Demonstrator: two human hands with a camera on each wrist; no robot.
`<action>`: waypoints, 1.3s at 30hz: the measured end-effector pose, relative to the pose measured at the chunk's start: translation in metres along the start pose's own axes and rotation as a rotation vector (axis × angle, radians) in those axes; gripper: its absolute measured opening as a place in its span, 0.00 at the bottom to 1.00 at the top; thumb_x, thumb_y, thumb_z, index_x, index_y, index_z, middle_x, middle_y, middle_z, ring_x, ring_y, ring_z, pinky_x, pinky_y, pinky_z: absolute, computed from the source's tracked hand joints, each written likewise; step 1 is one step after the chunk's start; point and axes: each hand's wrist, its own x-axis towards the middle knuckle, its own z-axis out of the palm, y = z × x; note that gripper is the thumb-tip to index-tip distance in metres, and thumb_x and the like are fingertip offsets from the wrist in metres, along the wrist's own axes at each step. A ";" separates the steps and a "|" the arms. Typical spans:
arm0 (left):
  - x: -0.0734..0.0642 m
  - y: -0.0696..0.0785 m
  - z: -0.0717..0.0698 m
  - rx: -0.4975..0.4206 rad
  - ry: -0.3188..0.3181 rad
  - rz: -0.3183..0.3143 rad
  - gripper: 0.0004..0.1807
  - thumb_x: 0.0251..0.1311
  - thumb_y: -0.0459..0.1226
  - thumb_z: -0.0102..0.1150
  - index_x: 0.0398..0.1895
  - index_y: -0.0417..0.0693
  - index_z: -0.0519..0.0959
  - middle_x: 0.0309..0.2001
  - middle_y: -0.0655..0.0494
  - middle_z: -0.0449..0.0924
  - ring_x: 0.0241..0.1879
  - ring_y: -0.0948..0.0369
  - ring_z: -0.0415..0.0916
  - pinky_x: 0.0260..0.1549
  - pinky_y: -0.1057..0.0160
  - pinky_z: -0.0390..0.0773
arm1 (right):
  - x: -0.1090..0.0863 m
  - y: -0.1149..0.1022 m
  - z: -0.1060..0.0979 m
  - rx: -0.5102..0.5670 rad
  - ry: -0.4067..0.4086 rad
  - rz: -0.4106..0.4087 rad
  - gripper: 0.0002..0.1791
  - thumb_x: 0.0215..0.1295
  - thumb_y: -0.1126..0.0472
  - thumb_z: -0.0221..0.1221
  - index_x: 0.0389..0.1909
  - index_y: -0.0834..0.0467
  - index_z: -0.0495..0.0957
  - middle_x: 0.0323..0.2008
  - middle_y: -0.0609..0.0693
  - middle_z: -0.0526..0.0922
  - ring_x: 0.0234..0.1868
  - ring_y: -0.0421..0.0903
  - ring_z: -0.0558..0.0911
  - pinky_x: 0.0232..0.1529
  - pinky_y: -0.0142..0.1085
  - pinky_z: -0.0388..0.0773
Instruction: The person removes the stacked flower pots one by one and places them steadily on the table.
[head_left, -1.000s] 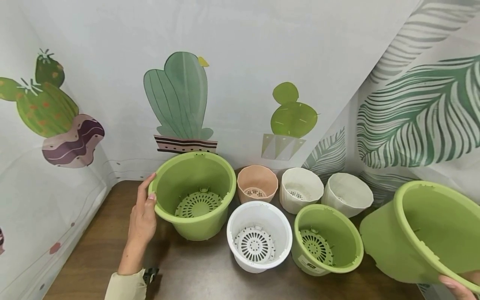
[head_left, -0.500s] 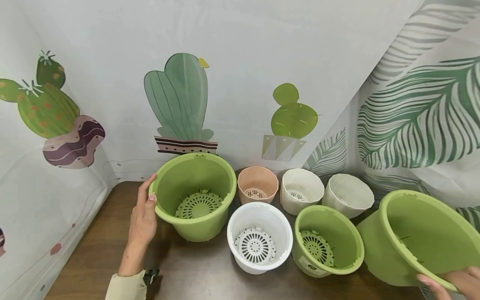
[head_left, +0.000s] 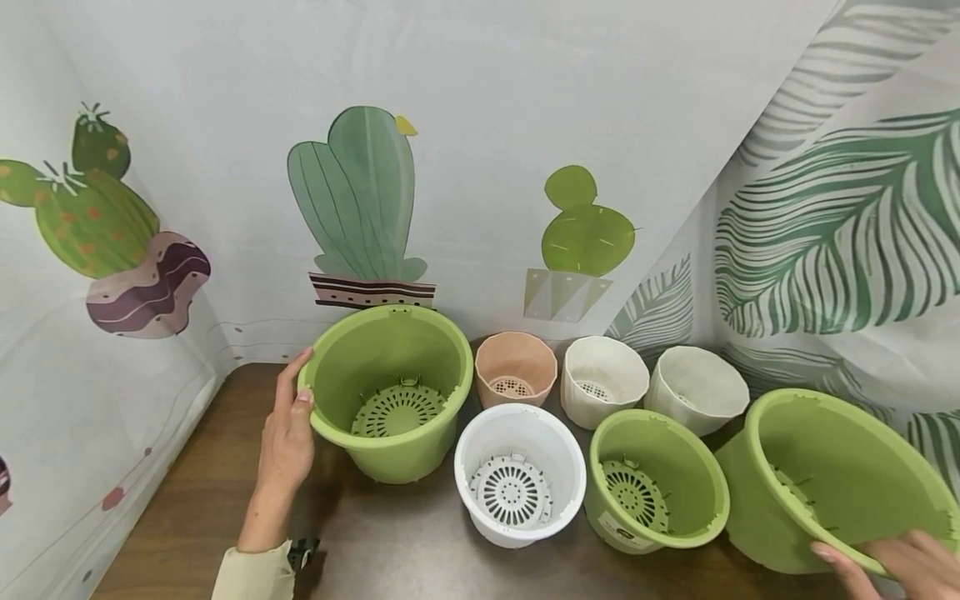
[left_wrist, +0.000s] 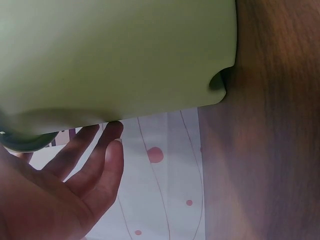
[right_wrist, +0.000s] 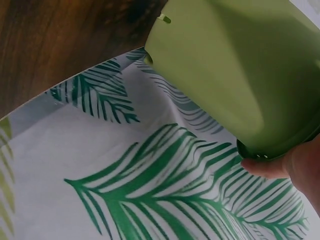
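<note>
In the head view my left hand holds the left rim of a large green plant pot, thumb at the rim. Seen from the left wrist, bent fingers lie against the pot's outer wall below the rim. At the far right, my right hand grips the near rim of a second large green plant pot. Its thumb is outside and its fingers reach over into the pot. That pot tilts toward the right, next to a smaller green pot with a label.
A white pot with a slotted base stands in front. Behind it are a peach pot, a cream pot and a pale pot. The wooden table meets a cactus-printed cloth backdrop.
The large right pot has come lower and leftward, closer to the small green pot, with my right hand on its rim. My left hand and the other pots stay put.
</note>
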 end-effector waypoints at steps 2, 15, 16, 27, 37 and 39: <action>0.000 0.000 0.000 -0.003 0.000 -0.001 0.29 0.82 0.47 0.34 0.82 0.78 0.61 0.45 0.37 0.84 0.32 0.42 0.71 0.24 0.52 0.67 | -0.001 0.000 0.003 -0.003 0.004 -0.005 0.32 0.58 0.36 0.74 0.11 0.57 0.80 0.11 0.53 0.76 0.23 0.25 0.64 0.15 0.26 0.56; -0.001 0.000 -0.001 -0.003 -0.004 -0.009 0.29 0.82 0.47 0.34 0.83 0.78 0.60 0.49 0.35 0.85 0.32 0.41 0.72 0.25 0.53 0.68 | -0.006 -0.001 0.028 -0.007 0.231 -0.049 0.43 0.57 0.20 0.65 0.07 0.55 0.76 0.11 0.53 0.71 0.18 0.29 0.62 0.21 0.28 0.51; -0.001 0.000 -0.001 -0.002 -0.003 -0.008 0.29 0.82 0.47 0.34 0.83 0.78 0.60 0.49 0.35 0.85 0.32 0.41 0.72 0.25 0.52 0.68 | -0.008 -0.001 0.029 -0.004 0.231 -0.037 0.42 0.57 0.20 0.65 0.08 0.55 0.76 0.11 0.52 0.72 0.19 0.28 0.63 0.25 0.27 0.54; -0.002 -0.001 -0.001 -0.013 0.004 0.009 0.29 0.82 0.45 0.34 0.82 0.77 0.61 0.57 0.35 0.84 0.35 0.41 0.74 0.28 0.48 0.71 | -0.016 -0.011 0.026 -0.087 -0.024 0.101 0.41 0.63 0.18 0.55 0.11 0.50 0.71 0.15 0.54 0.73 0.20 0.36 0.66 0.65 0.84 0.52; -0.001 0.000 0.000 -0.019 0.013 0.026 0.29 0.82 0.45 0.34 0.82 0.76 0.62 0.57 0.34 0.83 0.33 0.40 0.73 0.27 0.49 0.70 | -0.013 0.002 0.033 -0.134 0.024 -0.085 0.39 0.70 0.20 0.48 0.08 0.41 0.58 0.09 0.46 0.65 0.13 0.40 0.62 0.18 0.55 0.63; -0.001 0.000 0.000 -0.022 0.015 0.030 0.29 0.82 0.44 0.34 0.82 0.75 0.62 0.56 0.33 0.83 0.34 0.40 0.73 0.27 0.48 0.71 | -0.014 0.003 0.035 -0.130 0.041 -0.099 0.38 0.69 0.20 0.49 0.09 0.40 0.56 0.09 0.43 0.63 0.13 0.37 0.60 0.16 0.51 0.58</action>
